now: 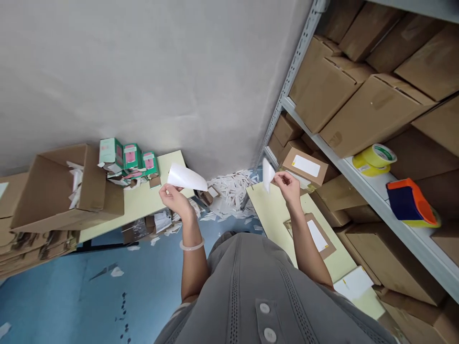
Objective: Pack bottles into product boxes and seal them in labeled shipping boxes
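Observation:
My left hand (175, 198), with a pale bangle (192, 246) on its wrist, pinches a curled white paper sheet (187, 177) by its near left edge. Between the fingertips of my right hand (288, 187) is a narrower white paper strip (267, 174), bent and hanging to the left. The two papers are apart, both held up over the gap between two tables. Below my right forearm lies a flat brown carton (327, 241) with a white label (316, 235). A second carton (315, 170) with a white label stands just beyond my right hand.
Paper scraps (233, 191) cover the floor between the pale left table (168, 162) and right table (263, 203). An open carton (53, 191) and green boxes (131, 156) stand at left. Right, metal shelves (324, 143) hold brown boxes, yellow tape rolls (373, 160) and a tape dispenser (410, 200).

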The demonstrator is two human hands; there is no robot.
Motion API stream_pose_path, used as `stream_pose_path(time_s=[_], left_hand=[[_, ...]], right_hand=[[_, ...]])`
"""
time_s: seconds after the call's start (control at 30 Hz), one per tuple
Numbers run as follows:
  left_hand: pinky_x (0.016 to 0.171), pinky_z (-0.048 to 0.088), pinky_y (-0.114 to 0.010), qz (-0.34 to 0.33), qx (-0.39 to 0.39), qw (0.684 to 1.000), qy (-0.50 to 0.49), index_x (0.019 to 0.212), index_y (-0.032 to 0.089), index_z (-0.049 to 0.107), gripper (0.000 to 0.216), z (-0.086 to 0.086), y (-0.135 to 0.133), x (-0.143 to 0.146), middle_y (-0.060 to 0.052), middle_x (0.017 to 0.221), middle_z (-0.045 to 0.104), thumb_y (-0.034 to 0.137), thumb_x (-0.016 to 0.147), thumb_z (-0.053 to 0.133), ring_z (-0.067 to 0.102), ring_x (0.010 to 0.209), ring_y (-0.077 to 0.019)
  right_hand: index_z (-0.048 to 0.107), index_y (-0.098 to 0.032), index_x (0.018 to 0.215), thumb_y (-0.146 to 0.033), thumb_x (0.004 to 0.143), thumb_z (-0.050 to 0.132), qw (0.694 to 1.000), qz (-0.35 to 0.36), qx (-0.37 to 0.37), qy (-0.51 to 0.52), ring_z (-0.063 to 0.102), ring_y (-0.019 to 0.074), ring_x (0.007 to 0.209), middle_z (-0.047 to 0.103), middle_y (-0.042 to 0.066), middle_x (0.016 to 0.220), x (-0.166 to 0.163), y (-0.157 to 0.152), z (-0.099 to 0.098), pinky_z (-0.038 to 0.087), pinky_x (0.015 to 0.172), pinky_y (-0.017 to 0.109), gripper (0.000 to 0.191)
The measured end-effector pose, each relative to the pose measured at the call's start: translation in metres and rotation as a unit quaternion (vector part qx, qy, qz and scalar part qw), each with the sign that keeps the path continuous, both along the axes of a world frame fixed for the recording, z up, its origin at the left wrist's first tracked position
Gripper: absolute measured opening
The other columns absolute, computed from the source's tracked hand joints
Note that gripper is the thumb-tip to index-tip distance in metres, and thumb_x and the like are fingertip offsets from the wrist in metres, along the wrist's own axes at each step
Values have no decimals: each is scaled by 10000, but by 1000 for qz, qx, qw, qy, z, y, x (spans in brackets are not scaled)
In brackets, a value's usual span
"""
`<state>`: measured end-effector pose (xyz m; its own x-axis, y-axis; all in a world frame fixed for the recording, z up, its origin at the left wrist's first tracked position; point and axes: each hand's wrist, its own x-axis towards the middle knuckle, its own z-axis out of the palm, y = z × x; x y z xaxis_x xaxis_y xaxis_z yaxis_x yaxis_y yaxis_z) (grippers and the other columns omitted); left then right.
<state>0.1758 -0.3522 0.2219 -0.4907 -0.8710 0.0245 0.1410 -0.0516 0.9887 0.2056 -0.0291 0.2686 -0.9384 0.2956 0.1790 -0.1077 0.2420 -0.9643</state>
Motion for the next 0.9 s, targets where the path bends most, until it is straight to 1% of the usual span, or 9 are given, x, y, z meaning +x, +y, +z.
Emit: stream_pose_path(time_s=[0.1, 0.2, 0.4, 0.47, 0.53, 0.6, 0.67, 0.8, 0.9], left_hand=[[707, 487, -232, 27, -27, 999, -15, 891, 200, 440, 194, -4, -17, 9, 42, 757, 464, 393, 904, 432, 531, 662, -79], [699, 479, -234, 37, -36, 999, -16, 898, 201, 434, 243, -6, -24, 15, 39, 765, 453, 444, 897, 430, 519, 674, -86], [701, 475, -229, 30, -22, 999, -5, 918, 197, 450, 297, -3, -23, 16, 38, 776, 478, 488, 862, 462, 530, 667, -82], [696, 475, -222, 25, -10, 1000, -1, 911, 191, 464, 292, -2, -18, 15, 41, 761, 480, 475, 847, 481, 534, 657, -79], [689, 475, -217, 16, 0, 1000, 1, 903, 186, 474, 272, -1, -12, 14, 38, 761, 495, 451, 844, 490, 536, 650, -76], [679, 473, -212, 6, 2, 1000, 6, 894, 185, 476, 241, 2, -7, 13, 33, 772, 514, 421, 847, 498, 535, 646, -73], [675, 473, -212, -4, -3, 1000, 13, 886, 188, 473, 209, 5, -2, 12, 27, 785, 528, 392, 856, 506, 535, 649, -73], [689, 476, -223, -18, -21, 1000, 12, 882, 191, 464, 173, 10, 4, 13, 33, 766, 523, 362, 890, 490, 531, 652, -78], [690, 465, -223, -31, -31, 999, 2, 885, 192, 459, 161, 14, 9, 13, 52, 712, 492, 351, 905, 478, 526, 638, -80]], right_hand=[[652, -205, 780, -398, 785, 658, 999, 35, -10, 5, 625, 167, 724, 686, 25, 752, -18, -11, -3, 470, 695, 282, 193], [652, -204, 794, -422, 784, 657, 998, 61, -9, 24, 636, 171, 731, 688, 28, 745, -36, -25, -6, 480, 708, 284, 219], [650, -197, 836, -477, 803, 610, 996, 84, 17, 25, 644, 174, 720, 701, 43, 762, -67, -49, -19, 504, 731, 303, 284], [663, -192, 910, -480, 817, 589, 994, 104, 22, 17, 662, 188, 769, 714, 56, 797, -73, -51, -27, 512, 763, 318, 311], [650, -197, 1092, -474, 820, 586, 991, 130, 36, -8, 674, 209, 884, 731, 76, 917, -75, -51, -36, 514, 816, 342, 393], [562, -217, 1293, -458, 799, 620, 986, 147, 60, -53, 661, 230, 1004, 714, 100, 1086, -74, -48, -46, 505, 876, 380, 553], [469, -228, 1404, -438, 778, 653, 981, 146, 82, -96, 639, 248, 1077, 672, 120, 1208, -71, -44, -55, 487, 929, 421, 686], [406, -217, 1457, -436, 787, 647, 980, 129, 80, -127, 631, 252, 1096, 651, 133, 1242, -62, -36, -67, 464, 970, 449, 745], [450, -202, 1420, -455, 786, 650, 984, 117, 52, -126, 646, 237, 1045, 672, 132, 1190, -55, -34, -64, 477, 947, 432, 711]])
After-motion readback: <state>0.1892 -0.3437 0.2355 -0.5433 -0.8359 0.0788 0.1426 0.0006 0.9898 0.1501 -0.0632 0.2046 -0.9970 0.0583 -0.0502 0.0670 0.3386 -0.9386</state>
